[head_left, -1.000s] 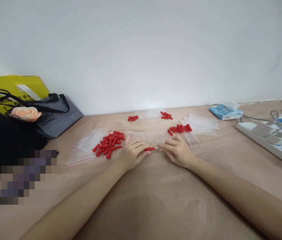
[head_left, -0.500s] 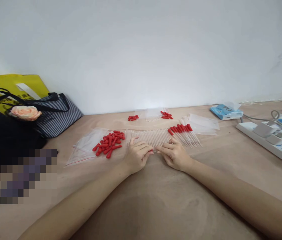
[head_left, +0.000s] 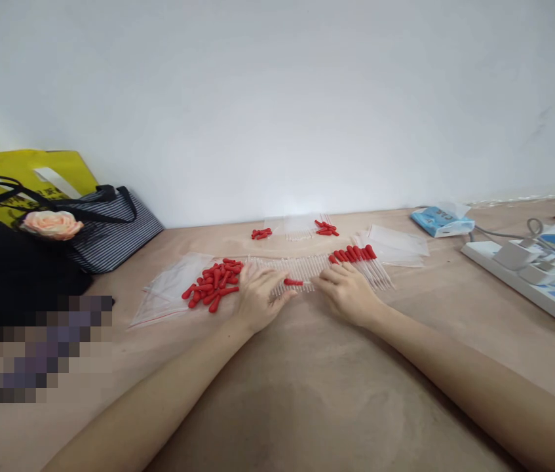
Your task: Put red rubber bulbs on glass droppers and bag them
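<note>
In the head view, my right hand [head_left: 350,296] pinches the glass tube of a dropper, whose red rubber bulb [head_left: 293,282] points left. My left hand [head_left: 261,298] is open around that bulb's end, thumb and fingers apart. Behind both hands lies a row of bare glass tubes [head_left: 301,265] side by side. Just right of my right hand, several droppers with red bulbs [head_left: 354,253] lie together, tips toward me. Left of my left hand is a loose pile of red rubber bulbs [head_left: 215,282].
Clear plastic bags [head_left: 169,288] lie under the pile, more bags [head_left: 398,244] at right. Near the wall are small groups of red bulbs [head_left: 327,228]. A tissue pack [head_left: 441,221] and power strip [head_left: 517,278] stand right; a striped bag [head_left: 110,229] and yellow bag [head_left: 16,164] left.
My left hand has loosened from the bulb and its fingers have spread. The dropper has moved slightly away from me, held in my right hand, and its bulb now shows.
</note>
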`<state>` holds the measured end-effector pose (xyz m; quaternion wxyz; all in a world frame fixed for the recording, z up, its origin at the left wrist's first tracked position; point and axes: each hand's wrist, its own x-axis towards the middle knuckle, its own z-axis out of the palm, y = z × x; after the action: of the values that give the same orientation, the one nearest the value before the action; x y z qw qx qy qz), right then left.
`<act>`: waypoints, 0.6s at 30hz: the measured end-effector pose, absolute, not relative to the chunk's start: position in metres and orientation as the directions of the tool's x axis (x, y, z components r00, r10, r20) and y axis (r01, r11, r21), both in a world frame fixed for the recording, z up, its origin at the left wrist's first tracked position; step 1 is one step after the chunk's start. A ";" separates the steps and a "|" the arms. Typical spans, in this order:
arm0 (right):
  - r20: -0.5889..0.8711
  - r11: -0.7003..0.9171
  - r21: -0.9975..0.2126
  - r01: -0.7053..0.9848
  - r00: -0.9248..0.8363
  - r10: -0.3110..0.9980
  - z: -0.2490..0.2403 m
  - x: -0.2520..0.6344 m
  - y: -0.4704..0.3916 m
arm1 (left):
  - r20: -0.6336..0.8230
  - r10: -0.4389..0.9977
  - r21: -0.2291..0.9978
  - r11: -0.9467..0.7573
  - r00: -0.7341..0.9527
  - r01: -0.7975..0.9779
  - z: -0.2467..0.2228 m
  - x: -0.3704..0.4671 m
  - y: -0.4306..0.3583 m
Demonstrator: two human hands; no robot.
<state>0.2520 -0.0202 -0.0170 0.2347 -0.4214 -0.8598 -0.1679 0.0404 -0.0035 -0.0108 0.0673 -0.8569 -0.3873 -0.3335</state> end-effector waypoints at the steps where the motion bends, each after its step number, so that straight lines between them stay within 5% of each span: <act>1: 0.547 0.542 0.023 0.840 -0.465 0.697 -0.018 0.257 -0.016 | 0.624 0.653 0.150 -0.639 0.429 0.755 -0.010 0.037 -0.002; 4: 0.503 0.309 -0.213 0.927 -0.167 0.848 -0.020 0.276 -0.002 | 0.592 0.749 0.162 -0.474 0.299 0.866 -0.007 0.026 0.004; 8: 0.386 0.068 -0.356 0.932 0.080 0.919 -0.023 0.291 0.010 | 0.497 0.835 0.111 -0.332 0.237 0.937 0.000 0.014 0.013; 18: 0.311 0.025 -0.295 0.955 0.071 0.948 -0.027 0.292 0.014 | 0.282 0.953 0.069 -0.135 0.110 0.988 0.026 -0.014 0.033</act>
<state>0.2921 0.0135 -0.0268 0.2195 -0.6982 -0.6813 -0.0086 -0.0142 0.0327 0.0260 0.0680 -0.7419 -0.6542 -0.1301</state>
